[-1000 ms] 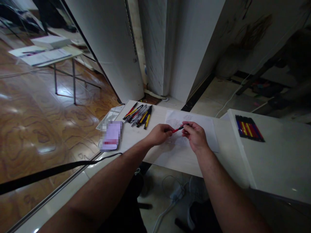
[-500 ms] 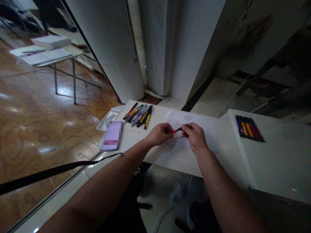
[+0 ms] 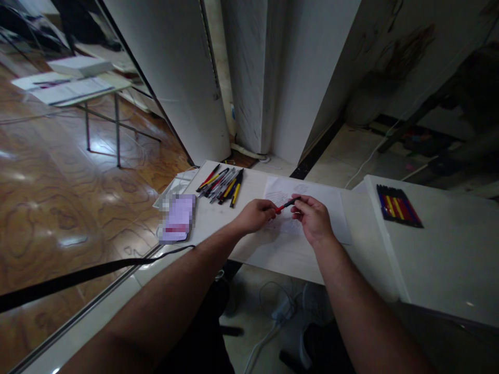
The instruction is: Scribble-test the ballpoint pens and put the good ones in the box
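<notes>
A red and black pen (image 3: 287, 204) is held between both hands above a white sheet of paper (image 3: 307, 208) with faint red scribbles. My left hand (image 3: 255, 215) is closed round the red end of the pen. My right hand (image 3: 314, 218) pinches the black end with its fingertips. Both hands hover just over the small white table (image 3: 218, 218).
A heap of several pens (image 3: 222, 185) lies at the table's far left. A purple booklet (image 3: 177, 218) lies near the left edge. Several coloured pens in a row (image 3: 397, 205) rest on a second white table (image 3: 448, 259) at the right. Cables run under the table.
The hands and the pen have barely shifted; the pen's black end tilts a little higher than before.
</notes>
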Motion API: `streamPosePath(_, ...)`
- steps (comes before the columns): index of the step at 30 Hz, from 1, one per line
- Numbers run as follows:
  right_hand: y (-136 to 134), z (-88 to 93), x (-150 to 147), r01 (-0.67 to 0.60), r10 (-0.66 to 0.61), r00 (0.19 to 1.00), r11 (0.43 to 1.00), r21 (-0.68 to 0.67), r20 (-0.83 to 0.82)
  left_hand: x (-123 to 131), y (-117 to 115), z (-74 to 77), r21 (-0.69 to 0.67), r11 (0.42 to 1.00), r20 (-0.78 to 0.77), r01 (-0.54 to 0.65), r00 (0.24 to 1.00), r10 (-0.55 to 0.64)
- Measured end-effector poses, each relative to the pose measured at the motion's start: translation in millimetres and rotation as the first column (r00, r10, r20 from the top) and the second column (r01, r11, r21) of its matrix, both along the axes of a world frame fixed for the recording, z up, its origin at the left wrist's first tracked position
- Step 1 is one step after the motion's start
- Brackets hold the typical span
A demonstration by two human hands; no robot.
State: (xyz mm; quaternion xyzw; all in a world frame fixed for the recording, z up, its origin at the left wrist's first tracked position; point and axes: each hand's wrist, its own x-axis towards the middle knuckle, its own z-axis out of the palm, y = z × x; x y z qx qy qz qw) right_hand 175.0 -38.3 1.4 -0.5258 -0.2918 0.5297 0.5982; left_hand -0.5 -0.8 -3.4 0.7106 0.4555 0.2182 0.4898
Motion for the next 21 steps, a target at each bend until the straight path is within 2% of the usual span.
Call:
streamPosePath(14, 0.2, -2.8, 0.7, -0.005, 0.005, 1.0, 1.0, 0.028, 0.02, 0.3, -0.4, 1.5, 0.026, 1.0, -0.039, -0.002, 0.999, 0.003)
streamPosePath(21, 0.7, -4.1, 0.8, 0.013, -0.013, 0.999, 1.0, 0.023, 0.04, 1.0, -0.6, -1.5, 0.035, 0.999, 0.008, -0.033, 0.999, 0.033)
